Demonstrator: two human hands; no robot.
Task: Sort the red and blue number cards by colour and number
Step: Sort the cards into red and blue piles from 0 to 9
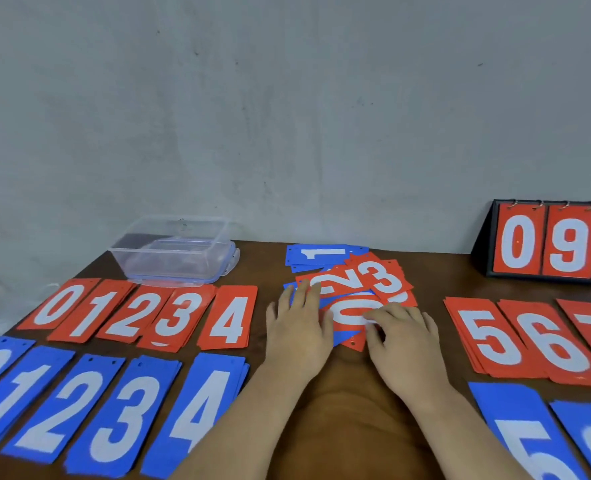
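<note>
Blue number-card stacks and red number-card stacks lie sorted either side of the grip: left hand spread flat, right hand bent-fingered, pinch unclear, both on the small mixed-colour heap, seemingly all that's left.

A: What was printed on the red rectangular number cards and the blue rectangular number cards?
B: White numerals were printed on both.
A: And elsewhere?
B: A dark brown wooden table and a clear plastic box were noted.
</note>
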